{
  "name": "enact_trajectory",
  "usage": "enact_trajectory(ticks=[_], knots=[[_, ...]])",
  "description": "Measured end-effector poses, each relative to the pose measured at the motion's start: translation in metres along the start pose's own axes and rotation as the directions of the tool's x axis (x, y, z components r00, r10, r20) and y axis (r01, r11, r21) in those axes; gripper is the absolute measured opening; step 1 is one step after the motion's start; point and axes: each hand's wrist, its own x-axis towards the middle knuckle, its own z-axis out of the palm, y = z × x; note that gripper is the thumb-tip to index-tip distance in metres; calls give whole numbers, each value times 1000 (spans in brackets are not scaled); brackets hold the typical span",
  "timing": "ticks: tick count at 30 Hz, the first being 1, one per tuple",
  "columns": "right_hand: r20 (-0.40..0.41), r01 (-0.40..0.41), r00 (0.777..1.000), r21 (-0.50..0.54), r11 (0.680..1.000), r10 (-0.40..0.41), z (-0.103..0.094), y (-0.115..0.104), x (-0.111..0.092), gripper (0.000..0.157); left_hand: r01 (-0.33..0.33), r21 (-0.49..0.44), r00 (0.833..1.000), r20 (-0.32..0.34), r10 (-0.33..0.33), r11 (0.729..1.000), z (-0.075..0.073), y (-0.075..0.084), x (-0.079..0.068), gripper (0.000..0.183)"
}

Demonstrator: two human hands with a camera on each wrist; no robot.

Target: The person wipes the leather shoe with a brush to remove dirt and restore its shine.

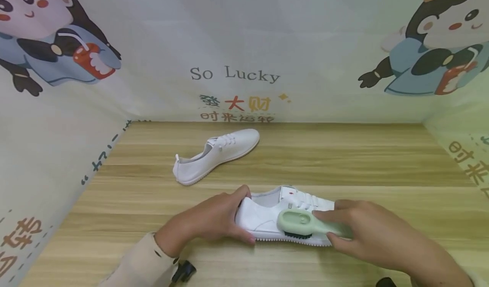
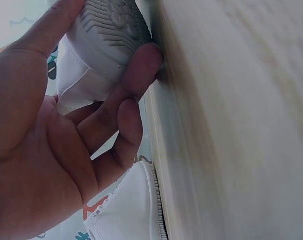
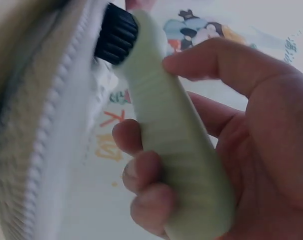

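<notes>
A white lace-up shoe point(image 1: 257, 219) lies side-on at the front, its toe pointing right. My left hand point(image 1: 212, 215) grips it at the heel, thumb on the near lower edge and fingers on the far side. In the left wrist view, the ridged sole point(image 2: 111, 25) shows between thumb and fingers. A pale green shoe brush point(image 1: 296, 219) is in my right hand point(image 1: 376, 232), fingers wrapped round its handle point(image 3: 181, 165). Its black bristles point(image 3: 116, 37) are at the shoe's near side, just above the sole edge. The right hand covers the toe in the head view.
A second white shoe point(image 1: 214, 159) rests farther back on the wood-grain tabletop point(image 1: 344, 159), toe to the right. A printed cloth point(image 1: 237, 36) with cartoon figures stands behind and at both sides. Black pieces point(image 1: 184, 272) show near the wrists.
</notes>
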Motion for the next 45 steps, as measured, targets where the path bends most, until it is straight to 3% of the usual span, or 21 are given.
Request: enact_trajectory(ticks=[13, 24, 33, 45], knots=[[-30, 41, 999, -121, 992, -45, 19, -12, 6, 42, 5, -13, 1000, -2, -5, 1000, 1, 1, 1, 70], [44, -43, 998, -113, 993, 48, 8, 1, -4, 40, 42, 39, 999, -14, -42, 998, 2, 3, 2, 72], [29, -35, 999, -113, 993, 38, 2, 8, -9, 42, 63, 83, 998, -22, -62, 995, -4, -1, -4, 73], [30, -117, 992, -144, 983, 123, -11, 10, -13, 43, 69, 26, 997, 26, -69, 997, -19, -19, -8, 69]])
